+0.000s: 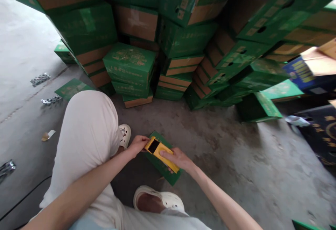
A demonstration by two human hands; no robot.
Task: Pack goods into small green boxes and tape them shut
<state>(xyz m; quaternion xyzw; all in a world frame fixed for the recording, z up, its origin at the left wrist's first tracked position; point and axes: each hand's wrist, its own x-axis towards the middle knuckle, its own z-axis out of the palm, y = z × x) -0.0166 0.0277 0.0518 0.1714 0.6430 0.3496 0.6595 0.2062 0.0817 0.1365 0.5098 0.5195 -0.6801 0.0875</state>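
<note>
Between my hands is a small yellow box (pixel 165 156) with its left end open, showing a dark inside. My right hand (pixel 178 159) wraps round its right part, thumb on top. The fingers of my left hand (pixel 138 144) pinch the flap at the open end. Under the yellow box lies a flat green cardboard piece or box (pixel 170 177) on the floor, partly hidden by my hands. Whether the yellow box touches it, I cannot tell.
Tall stacks of green cartons (pixel 128 65) stand ahead, with an open green carton (pixel 258 107) at right. A dark printed box (pixel 319 132) sits farther right. Crumpled silver wrappers (pixel 51 100) and a black cable (pixel 26 196) lie on the concrete floor at left. My white clogs (pixel 160 199) flank the green piece.
</note>
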